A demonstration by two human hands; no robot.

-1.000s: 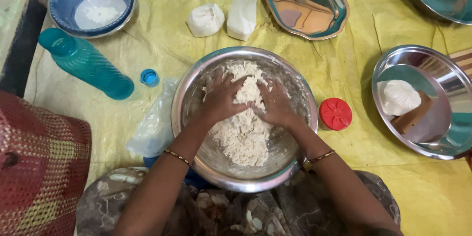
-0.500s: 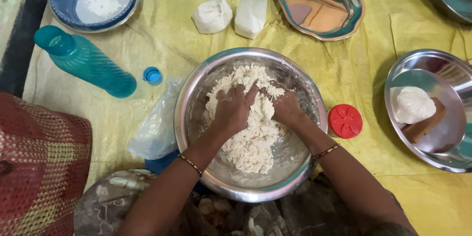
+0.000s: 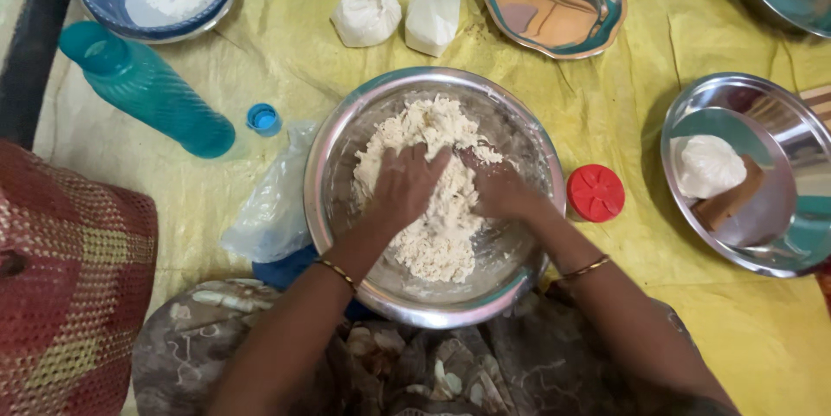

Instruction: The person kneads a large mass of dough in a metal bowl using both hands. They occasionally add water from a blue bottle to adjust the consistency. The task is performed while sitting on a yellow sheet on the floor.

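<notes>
Two small white pouches lie side by side on the yellow sheet, beyond the far rim of the steel mixing bowl (image 3: 346, 122). The rounded pouch (image 3: 367, 15) sits on the left, bunched and knotted-looking; the upright pouch (image 3: 434, 9) just beside it is taller and flatter, with a creased top. A clear plastic bag (image 3: 270, 199) lies crumpled against the bowl's left side, near the small blue cap (image 3: 264, 119). No labels, signs or screens show anywhere.

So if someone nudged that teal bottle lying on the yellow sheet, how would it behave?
The teal bottle lies on its side and looks round, so it would probably roll. Its blue cap sits apart, so any contents might spill. It looks like plastic, likely light.
</notes>
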